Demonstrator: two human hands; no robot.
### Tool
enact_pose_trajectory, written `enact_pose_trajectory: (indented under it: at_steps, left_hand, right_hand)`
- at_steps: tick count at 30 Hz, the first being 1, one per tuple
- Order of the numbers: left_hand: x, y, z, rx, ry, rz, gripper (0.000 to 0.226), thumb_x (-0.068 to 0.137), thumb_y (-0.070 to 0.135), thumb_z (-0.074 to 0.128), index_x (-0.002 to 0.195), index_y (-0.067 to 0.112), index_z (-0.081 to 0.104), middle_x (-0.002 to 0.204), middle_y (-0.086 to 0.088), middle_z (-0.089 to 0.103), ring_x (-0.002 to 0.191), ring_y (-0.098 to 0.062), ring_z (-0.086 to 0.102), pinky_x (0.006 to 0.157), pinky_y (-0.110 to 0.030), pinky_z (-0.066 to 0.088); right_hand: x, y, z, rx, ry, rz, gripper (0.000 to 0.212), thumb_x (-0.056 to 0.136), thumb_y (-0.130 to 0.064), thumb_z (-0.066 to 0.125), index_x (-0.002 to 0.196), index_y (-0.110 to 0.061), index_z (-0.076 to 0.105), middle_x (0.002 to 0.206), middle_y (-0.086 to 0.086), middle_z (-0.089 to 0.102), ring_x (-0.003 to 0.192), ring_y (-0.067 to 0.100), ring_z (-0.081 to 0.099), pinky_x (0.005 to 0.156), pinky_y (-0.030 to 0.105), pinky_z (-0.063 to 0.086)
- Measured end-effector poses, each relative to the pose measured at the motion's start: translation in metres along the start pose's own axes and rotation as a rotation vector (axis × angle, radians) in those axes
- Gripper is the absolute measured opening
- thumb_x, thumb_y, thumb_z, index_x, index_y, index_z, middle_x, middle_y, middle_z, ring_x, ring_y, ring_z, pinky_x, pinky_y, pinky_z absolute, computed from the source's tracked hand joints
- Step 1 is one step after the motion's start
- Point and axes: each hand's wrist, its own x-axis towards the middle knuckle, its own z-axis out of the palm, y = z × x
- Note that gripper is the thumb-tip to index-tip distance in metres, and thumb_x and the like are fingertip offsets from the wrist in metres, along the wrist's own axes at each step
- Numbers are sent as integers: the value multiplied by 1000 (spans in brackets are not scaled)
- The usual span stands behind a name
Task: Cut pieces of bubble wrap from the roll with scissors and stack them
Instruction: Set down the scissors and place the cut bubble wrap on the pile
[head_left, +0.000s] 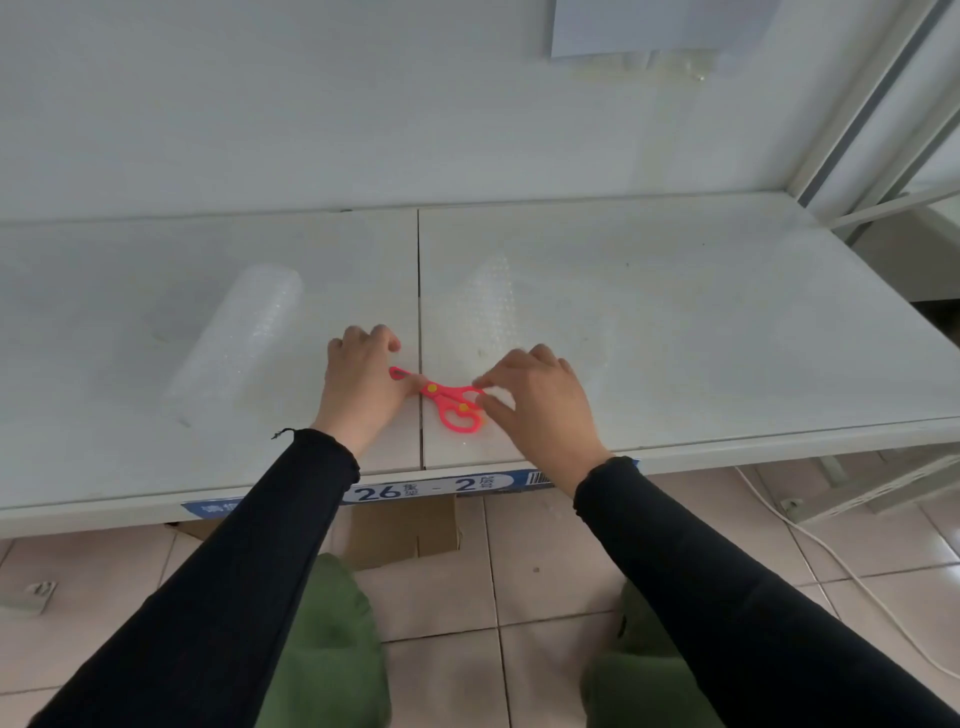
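Red plastic scissors (448, 402) with yellow rivets lie on the white shelf (675, 338), across the seam between its two panels. My left hand (358, 387) is curled over the blades, thumb pressing on them, and the blade tip pokes out past the fingers. The thumb and forefinger of my right hand (540, 402) pinch the upper handle loop; this hand is slightly blurred. A roll of clear bubble wrap (236, 338) lies to the left of my left hand. Flat cut bubble wrap pieces (498, 312) lie just beyond my hands, right of the seam.
A white back wall rises behind the shelf, and a metal upright (857, 104) stands at the right end. A blue label strip (431, 488) runs along the front edge. Below are a cardboard box (405, 530), tiled floor, a white cable (810, 540) and my green-clad knees.
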Motion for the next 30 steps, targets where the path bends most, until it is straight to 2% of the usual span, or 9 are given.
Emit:
enact_pose_trajectory:
  at_steps: [3,6,11,13,16,19,21,27,30]
  left_hand:
    - [2,29,0,-17,149,233,33,88,24,72,116,13,61,119,-8,54,115,-32,45,93,-36,40]
    - [4,71,6,-38,285,460,22,87,17,69,108,15,67,114,-2,61,112,-28,51,91,-40,43]
    - [12,130,36,77,312,649,18,87,15,67,104,18,74,113,3,69,116,-23,58,95,-34,33]
    - [18,137,48,114,268,600,17,91,17,65,105,19,75,110,3,71,112,-23,60,95,-34,34]
    - [27,128,56,252,164,358,23,98,30,54,108,21,74,107,0,70,103,-25,60,89,-38,37]
    - [35,115,60,337,112,233,30,97,40,54,106,17,70,105,-6,65,102,-30,57,80,-38,37]
    - [36,111,65,282,90,206,32,96,41,57,103,12,69,106,-9,60,103,-31,53,74,-36,37]
    - [35,100,73,-50,93,179,21,96,26,61,106,13,75,105,-7,62,106,-27,51,77,-36,46]
    - [30,100,71,-89,126,187,15,95,25,64,100,18,77,102,-3,66,105,-27,56,78,-39,48]
  right_hand:
    - [12,22,-21,191,169,135,12,93,-29,65,97,-21,72,93,-6,67,88,15,53,73,33,44]
    - [20,58,-36,294,259,336,5,93,-24,63,97,-22,66,93,-6,63,86,15,56,69,27,44]
    - [29,99,-29,230,240,519,23,94,-20,59,115,-15,67,109,4,63,99,23,59,83,36,49]
    - [33,99,-21,155,167,510,33,96,-22,57,128,-13,63,121,8,61,113,28,55,91,38,46]
    - [36,97,-11,7,31,499,46,99,-30,52,141,-11,50,136,10,54,125,32,45,97,41,42]
    - [39,96,-5,-130,-24,518,44,99,-36,48,134,-10,52,129,12,54,119,33,45,91,40,42]
    - [40,96,-2,-164,-17,533,39,99,-35,48,126,-9,56,124,12,54,115,32,46,87,39,42]
    - [39,93,-1,4,44,587,23,94,-24,55,114,-15,63,121,9,54,112,29,45,86,32,37]
    - [38,88,-8,268,109,621,9,93,-22,60,100,-21,65,116,5,55,105,24,52,77,29,39]
